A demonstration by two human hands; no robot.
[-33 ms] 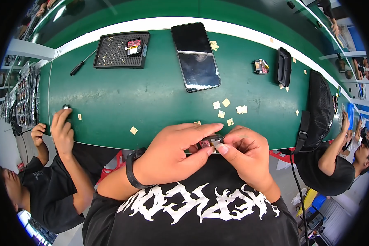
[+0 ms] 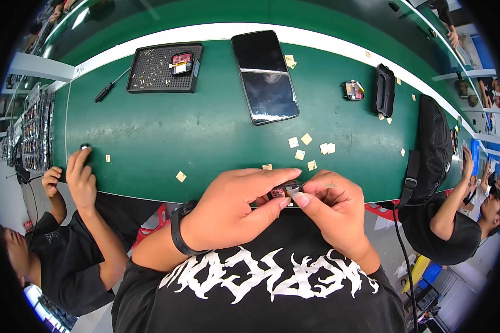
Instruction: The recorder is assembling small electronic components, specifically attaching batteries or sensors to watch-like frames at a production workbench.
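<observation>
Close to the table's near edge, a small black electronic device (image 2: 284, 190) is held between both my hands. Its casing is open on the side I see, with a red circuit board and a pale silvery part showing. My left hand (image 2: 244, 200), a black band on its wrist, grips the device's left end between thumb and fingers. On the other end, my right hand (image 2: 334, 204) has its thumb pressed against the pale part, fingers curled behind. Hands cover much of the casing. Several small cream square pieces (image 2: 300, 155) lie just beyond the hands.
On the green table (image 2: 166, 133) are a black perforated tray (image 2: 144, 61) holding small pins and a similar device, a screwdriver (image 2: 104, 93), a dark tablet-like panel (image 2: 266, 77), another opened device (image 2: 353, 90), a black case (image 2: 384, 91) and a black bag (image 2: 433, 150). Co-workers sit at both sides.
The device between my hands has tilted slightly, showing more of its black rim. The co-worker's hand on the left has shifted a little to the left.
</observation>
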